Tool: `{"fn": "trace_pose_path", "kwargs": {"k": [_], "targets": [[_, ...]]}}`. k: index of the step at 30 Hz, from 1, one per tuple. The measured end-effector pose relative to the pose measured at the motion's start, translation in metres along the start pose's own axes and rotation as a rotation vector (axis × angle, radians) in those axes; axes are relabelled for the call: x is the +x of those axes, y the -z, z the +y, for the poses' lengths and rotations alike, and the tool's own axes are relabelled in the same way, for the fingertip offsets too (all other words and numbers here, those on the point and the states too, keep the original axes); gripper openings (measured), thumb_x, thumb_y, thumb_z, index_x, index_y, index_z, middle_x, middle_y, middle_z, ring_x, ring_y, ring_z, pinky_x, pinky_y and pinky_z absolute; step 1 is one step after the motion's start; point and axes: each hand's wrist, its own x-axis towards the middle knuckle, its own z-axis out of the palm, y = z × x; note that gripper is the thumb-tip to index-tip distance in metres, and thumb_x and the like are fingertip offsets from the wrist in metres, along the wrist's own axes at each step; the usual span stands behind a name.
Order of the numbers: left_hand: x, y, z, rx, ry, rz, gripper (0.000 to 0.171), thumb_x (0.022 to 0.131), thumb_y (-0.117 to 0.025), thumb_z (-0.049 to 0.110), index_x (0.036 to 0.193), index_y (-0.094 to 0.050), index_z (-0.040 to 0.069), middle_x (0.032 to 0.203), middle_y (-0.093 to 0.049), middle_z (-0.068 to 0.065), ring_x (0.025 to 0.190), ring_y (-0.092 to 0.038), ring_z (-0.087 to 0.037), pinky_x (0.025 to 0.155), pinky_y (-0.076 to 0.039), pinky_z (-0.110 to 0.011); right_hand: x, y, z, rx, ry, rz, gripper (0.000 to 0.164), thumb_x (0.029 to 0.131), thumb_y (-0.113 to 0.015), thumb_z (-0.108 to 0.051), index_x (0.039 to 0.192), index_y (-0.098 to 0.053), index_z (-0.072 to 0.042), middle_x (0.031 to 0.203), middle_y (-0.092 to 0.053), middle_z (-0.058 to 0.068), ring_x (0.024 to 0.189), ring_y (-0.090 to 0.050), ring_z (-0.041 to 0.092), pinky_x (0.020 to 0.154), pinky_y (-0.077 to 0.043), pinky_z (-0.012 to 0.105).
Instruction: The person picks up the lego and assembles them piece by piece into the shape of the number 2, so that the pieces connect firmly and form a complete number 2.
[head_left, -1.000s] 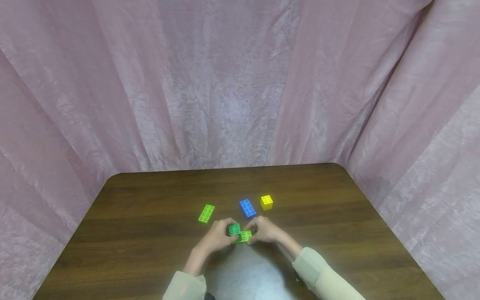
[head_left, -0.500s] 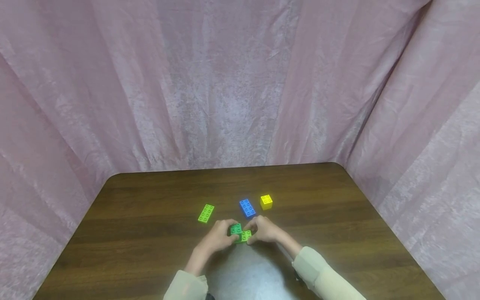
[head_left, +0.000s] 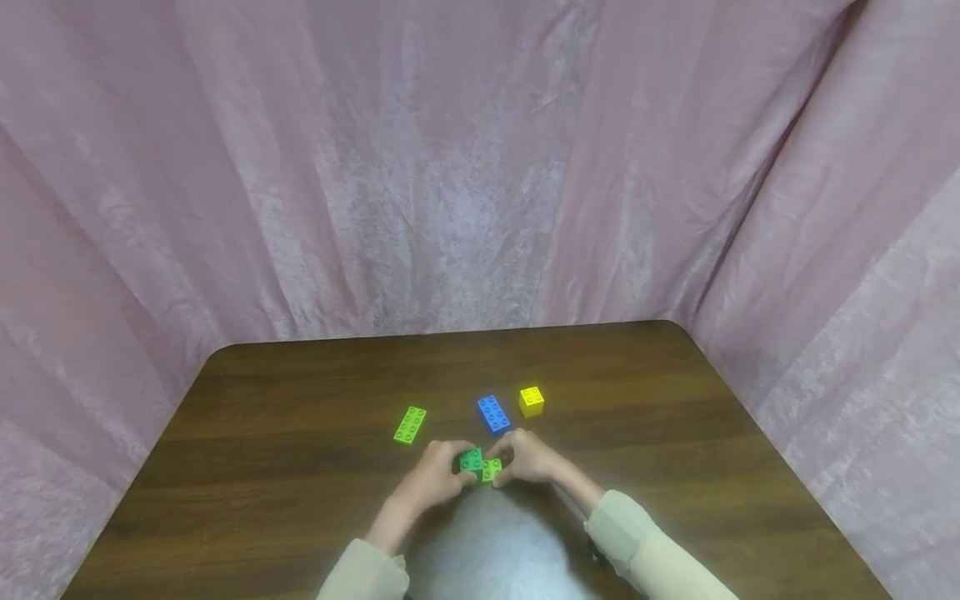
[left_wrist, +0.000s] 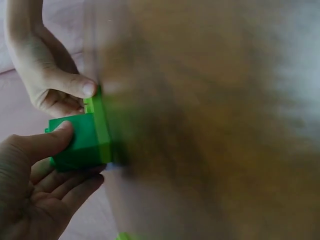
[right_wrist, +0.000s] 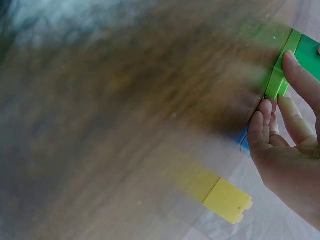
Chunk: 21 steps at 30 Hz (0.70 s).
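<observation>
My left hand (head_left: 433, 475) pinches a dark green square brick (head_left: 471, 460) between thumb and fingers. That brick sits on the left part of a flat light green brick (head_left: 492, 469), as the left wrist view shows from the side. At the light green brick's right end, my right hand (head_left: 527, 458) pinches it with the thumb in front and fingers behind. In the right wrist view the thumb of the right hand (right_wrist: 292, 135) lies along the light green brick's (right_wrist: 280, 75) edge. Two studs' rows of light green show beside the dark green brick.
Just beyond the right hand lies a blue brick (head_left: 493, 414), with a yellow square brick (head_left: 531, 402) to its right. A second flat light green brick (head_left: 410, 425) lies to the left on the brown wooden table (head_left: 300, 433). Pink curtains (head_left: 450, 167) hang behind the table.
The dark green brick has shifted slightly right over the light green one and now sits lower and straighter on it. The right hand has barely moved.
</observation>
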Motion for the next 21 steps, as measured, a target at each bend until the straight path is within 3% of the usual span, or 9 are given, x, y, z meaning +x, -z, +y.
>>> {"fn": "trace_pose_path", "kwargs": {"k": [7, 12, 16, 21], "targets": [[-0.0043, -0.0043, -0.0076, -0.047, -0.002, 0.024, 0.037, 0.083, -0.072, 0.005, 0.119, -0.064, -0.003, 0.116, -0.069, -0.022, 0.108, -0.066, -0.035, 0.095, -0.056, -0.051, -0.0014, -0.0012, -0.0002, 0.004, -0.015, 0.003, 0.038, 0.069, -0.083, -0.006, 0.105, -0.072, -0.004, 0.107, -0.072, 0.015, 0.091, -0.066, 0.022, 0.083, -0.059, 0.037], [-0.0073, -0.005, -0.0099, -0.057, 0.024, 0.009, 0.039, 0.083, -0.073, 0.007, 0.12, -0.064, -0.002, 0.116, -0.069, -0.021, 0.107, -0.067, -0.034, 0.095, -0.056, -0.05, -0.0037, -0.0047, -0.0006, 0.008, -0.012, 0.001, 0.038, 0.069, -0.083, -0.006, 0.105, -0.072, -0.003, 0.107, -0.073, 0.015, 0.091, -0.066, 0.023, 0.083, -0.059, 0.038], [-0.0048, -0.0025, -0.0095, -0.043, 0.007, -0.003, 0.038, 0.083, -0.074, 0.008, 0.118, -0.064, -0.003, 0.113, -0.07, -0.021, 0.101, -0.068, -0.031, 0.091, -0.057, -0.048, -0.0035, -0.0047, 0.0013, 0.017, -0.022, 0.011, 0.038, 0.069, -0.084, -0.006, 0.105, -0.072, -0.004, 0.107, -0.073, 0.014, 0.092, -0.066, 0.022, 0.083, -0.058, 0.038], [-0.0003, 0.0005, -0.0078, -0.05, 0.001, 0.015, 0.037, 0.084, -0.073, 0.01, 0.118, -0.065, -0.001, 0.114, -0.07, -0.02, 0.105, -0.067, -0.033, 0.094, -0.055, -0.05, 0.0002, 0.0005, 0.0029, 0.034, -0.036, 0.015, 0.038, 0.069, -0.083, -0.007, 0.105, -0.072, -0.005, 0.108, -0.072, 0.013, 0.091, -0.065, 0.021, 0.083, -0.058, 0.036]]}}
